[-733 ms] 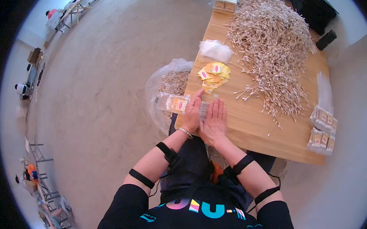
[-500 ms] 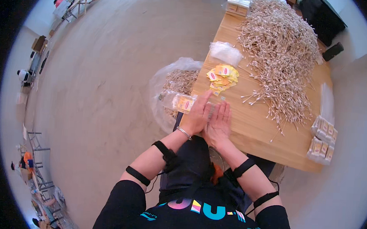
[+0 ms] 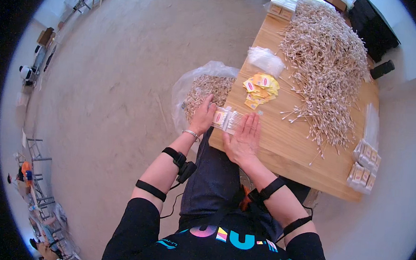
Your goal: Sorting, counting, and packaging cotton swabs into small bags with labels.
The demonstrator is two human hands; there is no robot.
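Observation:
A clear packet of cotton swabs (image 3: 219,117) with a yellow card inside lies across the table's near left corner. At its left end, my left hand (image 3: 202,117) is closed on it, thumb uppermost. Bare swabs (image 3: 234,121) line up side by side at the packet's right end. My right hand (image 3: 244,139) rests flat beside them, fingers straight and together, partly covering their right ends. Just beyond is a loose pile of yellow cards (image 3: 262,89), and behind that a stack of clear empty bags (image 3: 266,61).
A large heap of loose cotton swabs (image 3: 324,65) spreads over the wooden table (image 3: 283,149). Filled packets (image 3: 364,168) stand at the right edge, others (image 3: 281,10) at the far left. Beside the table's left edge sits a clear sack of swabs (image 3: 187,83). People work along the far left.
My left hand has moved left, away from my right hand, uncovering the packet's middle and the lined-up swabs. My right hand stays flat on the table. The view has shifted slightly.

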